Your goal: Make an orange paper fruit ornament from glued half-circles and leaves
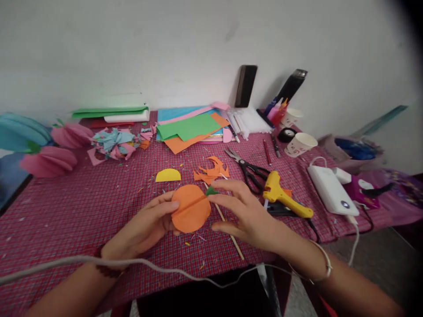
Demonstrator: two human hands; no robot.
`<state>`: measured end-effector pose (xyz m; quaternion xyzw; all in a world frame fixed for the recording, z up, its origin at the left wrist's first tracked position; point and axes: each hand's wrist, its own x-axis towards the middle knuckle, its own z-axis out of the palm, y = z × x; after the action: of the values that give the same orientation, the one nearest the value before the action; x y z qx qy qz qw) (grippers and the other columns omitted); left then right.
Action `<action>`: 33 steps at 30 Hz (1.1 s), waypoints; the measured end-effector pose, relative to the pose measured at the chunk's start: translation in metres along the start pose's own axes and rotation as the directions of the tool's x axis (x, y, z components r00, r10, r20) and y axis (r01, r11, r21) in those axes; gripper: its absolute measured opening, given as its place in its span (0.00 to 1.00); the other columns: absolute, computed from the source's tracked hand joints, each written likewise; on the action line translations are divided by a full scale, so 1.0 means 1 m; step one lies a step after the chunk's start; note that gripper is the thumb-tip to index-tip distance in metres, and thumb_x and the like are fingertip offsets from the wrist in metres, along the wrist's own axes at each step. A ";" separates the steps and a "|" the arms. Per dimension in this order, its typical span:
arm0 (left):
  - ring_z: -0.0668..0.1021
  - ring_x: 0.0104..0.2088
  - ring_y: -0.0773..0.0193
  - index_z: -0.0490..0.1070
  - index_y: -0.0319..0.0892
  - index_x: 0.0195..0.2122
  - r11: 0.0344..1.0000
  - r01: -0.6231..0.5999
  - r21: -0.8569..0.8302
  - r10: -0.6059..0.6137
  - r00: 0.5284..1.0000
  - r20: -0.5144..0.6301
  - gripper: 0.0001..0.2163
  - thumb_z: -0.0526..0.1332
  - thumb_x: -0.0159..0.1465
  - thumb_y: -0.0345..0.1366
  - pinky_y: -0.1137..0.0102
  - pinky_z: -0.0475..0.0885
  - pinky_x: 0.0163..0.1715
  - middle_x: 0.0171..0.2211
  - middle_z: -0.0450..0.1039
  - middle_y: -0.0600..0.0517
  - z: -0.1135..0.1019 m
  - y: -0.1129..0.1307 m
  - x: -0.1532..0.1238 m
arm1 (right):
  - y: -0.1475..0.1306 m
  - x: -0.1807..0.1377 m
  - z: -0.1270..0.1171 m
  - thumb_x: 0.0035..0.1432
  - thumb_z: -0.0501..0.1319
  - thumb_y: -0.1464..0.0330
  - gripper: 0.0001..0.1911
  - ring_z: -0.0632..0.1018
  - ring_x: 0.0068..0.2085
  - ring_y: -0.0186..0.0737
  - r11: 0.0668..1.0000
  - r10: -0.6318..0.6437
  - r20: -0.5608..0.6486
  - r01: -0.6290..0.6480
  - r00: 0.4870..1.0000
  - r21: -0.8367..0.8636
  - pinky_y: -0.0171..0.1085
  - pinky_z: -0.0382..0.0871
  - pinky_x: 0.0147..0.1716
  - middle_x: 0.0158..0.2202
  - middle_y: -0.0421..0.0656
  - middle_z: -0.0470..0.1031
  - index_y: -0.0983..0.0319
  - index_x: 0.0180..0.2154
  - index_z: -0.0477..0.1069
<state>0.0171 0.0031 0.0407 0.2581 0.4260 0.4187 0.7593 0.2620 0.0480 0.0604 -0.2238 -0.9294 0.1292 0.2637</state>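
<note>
Left hand (145,223): from seven o'clock, pinching orange disc (190,215) at its nine-o'clock edge.
Right hand (247,213): from four o'clock, fingers parted, curved beside green leaf (210,190); contact unclear.

Checked tablecloth (82,198) | scissors (244,165) | yellow half-circle (168,175) | orange scraps (216,171) | wooden stick (227,226) | paper cup (300,145)

Indoor light is dim, cool and diffuse. On the wall (158,48), soft shadows spread on the 9 o'clock side of the black block (246,86) near 1 o'clock. The orange paper disc (191,218), centered, reads clearly; print on the front cup (301,144) blurs. Wide-angle distortion stretches the edges; black vignetting swallows 2 o'clock.
</note>
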 end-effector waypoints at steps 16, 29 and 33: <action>0.79 0.29 0.67 0.76 0.40 0.43 0.989 -0.041 -0.142 0.062 0.987 0.150 0.09 0.64 0.61 0.31 0.72 0.79 0.30 0.35 0.78 0.48 -0.007 -0.008 0.009 | 0.002 0.024 0.003 0.58 0.66 0.64 0.35 0.60 0.65 0.50 0.998 -0.037 0.171 0.029 0.985 0.047 0.53 0.57 0.62 0.65 0.52 0.58 0.59 0.62 0.54; 0.80 0.31 0.65 0.76 0.39 0.42 0.988 -0.006 -0.151 0.026 0.991 0.134 0.11 0.68 0.58 0.34 0.73 0.79 0.27 0.36 0.78 0.48 -0.004 -0.010 0.011 | 0.002 0.027 0.011 0.60 0.64 0.63 0.34 0.63 0.62 0.54 0.999 -0.052 0.149 0.050 0.987 0.014 0.55 0.61 0.59 0.62 0.55 0.61 0.62 0.62 0.53; 0.79 0.32 0.65 0.76 0.39 0.43 0.989 -0.003 -0.150 0.021 0.993 0.117 0.12 0.68 0.58 0.33 0.73 0.78 0.28 0.37 0.77 0.47 -0.004 -0.010 0.012 | 0.006 0.025 0.015 0.61 0.63 0.65 0.32 0.65 0.61 0.53 0.991 -0.135 0.072 0.136 0.988 -0.017 0.57 0.59 0.60 0.60 0.54 0.64 0.61 0.62 0.53</action>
<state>0.0210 0.0081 0.0259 0.2274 0.3462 0.4379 0.7979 0.2366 0.0635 0.0566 -0.1583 -0.9525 0.1084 0.2364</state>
